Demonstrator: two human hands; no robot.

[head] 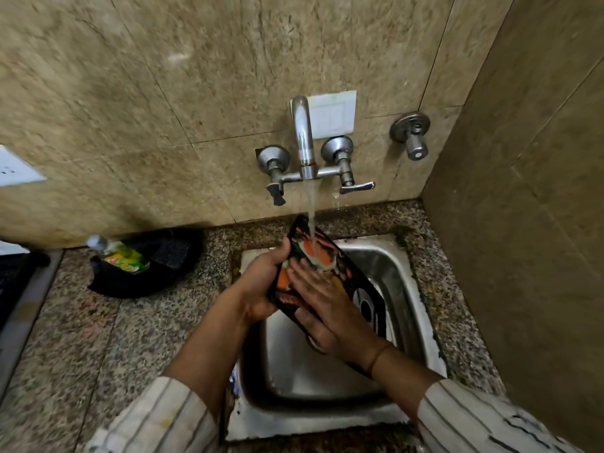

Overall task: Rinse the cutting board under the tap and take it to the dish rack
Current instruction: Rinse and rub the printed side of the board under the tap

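Observation:
A dark cutting board (354,279) with an orange and white print is held tilted over the steel sink (402,266). Water runs from the wall tap (302,132) onto the board's upper end. My left hand (261,282) grips the board's left edge. My right hand (330,308) lies flat on the board's face with fingers spread, and its thumb seems to curl round the lower edge. The lower part of the board is hidden behind my right hand and wrist. No dish rack is in view.
A black pan (163,256) holding a green-labelled bottle (121,255) sits on the granite counter (98,338) left of the sink. A separate valve (413,135) sticks out of the wall on the right. A tiled side wall (523,240) closes the right side.

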